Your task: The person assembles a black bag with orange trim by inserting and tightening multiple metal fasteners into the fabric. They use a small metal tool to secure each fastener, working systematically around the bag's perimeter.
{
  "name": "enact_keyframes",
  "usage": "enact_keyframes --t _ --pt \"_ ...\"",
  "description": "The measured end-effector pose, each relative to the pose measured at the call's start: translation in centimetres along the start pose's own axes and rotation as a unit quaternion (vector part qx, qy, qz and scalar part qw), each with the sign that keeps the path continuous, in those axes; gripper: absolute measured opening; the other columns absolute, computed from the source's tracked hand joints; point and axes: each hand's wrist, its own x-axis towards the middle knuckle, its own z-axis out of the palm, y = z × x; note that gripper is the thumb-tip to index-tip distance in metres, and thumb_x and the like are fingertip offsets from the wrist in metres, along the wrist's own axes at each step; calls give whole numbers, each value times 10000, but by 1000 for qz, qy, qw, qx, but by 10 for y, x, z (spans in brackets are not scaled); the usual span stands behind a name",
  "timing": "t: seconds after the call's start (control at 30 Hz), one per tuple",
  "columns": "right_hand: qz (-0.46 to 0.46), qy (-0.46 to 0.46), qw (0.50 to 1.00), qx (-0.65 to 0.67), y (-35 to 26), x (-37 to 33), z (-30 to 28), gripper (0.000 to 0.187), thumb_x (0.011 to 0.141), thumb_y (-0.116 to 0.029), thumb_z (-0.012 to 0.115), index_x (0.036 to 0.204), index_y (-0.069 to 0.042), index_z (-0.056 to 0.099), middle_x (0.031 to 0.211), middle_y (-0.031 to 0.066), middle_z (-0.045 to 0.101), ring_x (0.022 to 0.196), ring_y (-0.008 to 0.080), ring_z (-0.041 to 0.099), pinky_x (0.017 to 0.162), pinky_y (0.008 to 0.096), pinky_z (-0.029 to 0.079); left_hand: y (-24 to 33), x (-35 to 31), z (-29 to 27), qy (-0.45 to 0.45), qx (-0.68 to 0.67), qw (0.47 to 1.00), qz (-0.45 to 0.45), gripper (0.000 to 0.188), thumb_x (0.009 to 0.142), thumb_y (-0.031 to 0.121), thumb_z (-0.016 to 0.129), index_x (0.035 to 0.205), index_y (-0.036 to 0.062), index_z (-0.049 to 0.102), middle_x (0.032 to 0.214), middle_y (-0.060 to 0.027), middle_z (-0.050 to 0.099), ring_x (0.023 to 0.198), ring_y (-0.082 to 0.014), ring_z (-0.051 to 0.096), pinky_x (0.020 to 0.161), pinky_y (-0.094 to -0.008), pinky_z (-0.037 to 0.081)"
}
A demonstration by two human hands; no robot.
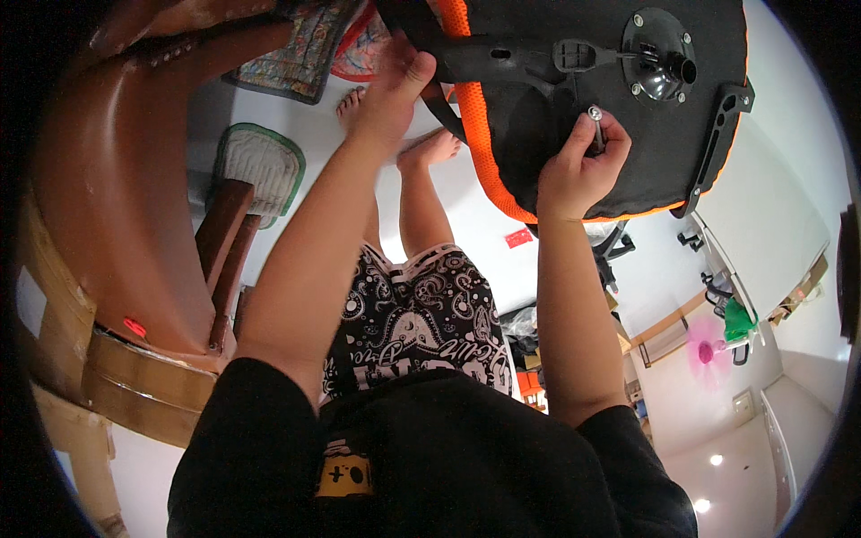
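Fastening chair point(664, 143), seemingly | pinching bolt point(595, 115) in right hand point(581, 169); cannot tell grip of left hand point(387, 99) | likely needs aligning

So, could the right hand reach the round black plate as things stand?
Probably yes: only black fabric lies between the right hand and the plate, with nothing visibly blocking, though that hand holds a small metal piece.

Well left of the right-hand grip point(581, 170), brown furniture point(126, 197) is curving along the view's edge; nearer, a green-edged mat point(260, 166) is lying on the white floor point(314, 170). Below and right of the grip, a pink fan point(706, 352) is showing blurred against a pale wall point(686, 417); two lights point(716, 459) are shining lower still.
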Motion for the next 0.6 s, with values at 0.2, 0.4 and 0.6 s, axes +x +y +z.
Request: enact_keyframes --t 0.2,0.4,0.6 --pt "19 -8 1000 -9 12 8 -7 183 894 -147 677 987 -18 588 961 109 608 865 234 587 812 323 464 102 37 2 -119 707 586 379 939 745 561 738 1451 68 362 1474 -147 348 1395 -346 255 1144 -509 208" --pt "34 -1 999 1 31 19 -11 193 888 -166 685 976 -17 600 953 107 604 870 237 585 806 345 468 127 98 34 -345 725 436 406 1139 684 790 607 1507 73 283 1587 -129 208 1481 -301 133 1203 -531 49" --pt "29 3 999 -18 44 32 -19 210 889 -194 690 980 -23 609 959 119 610 884 261 601 815 354 477 113 111 48 -347 698 455 432 1124 676 809 574 1471 46 346 1557 -141 283 1467 -290 192 1200 -540 66"
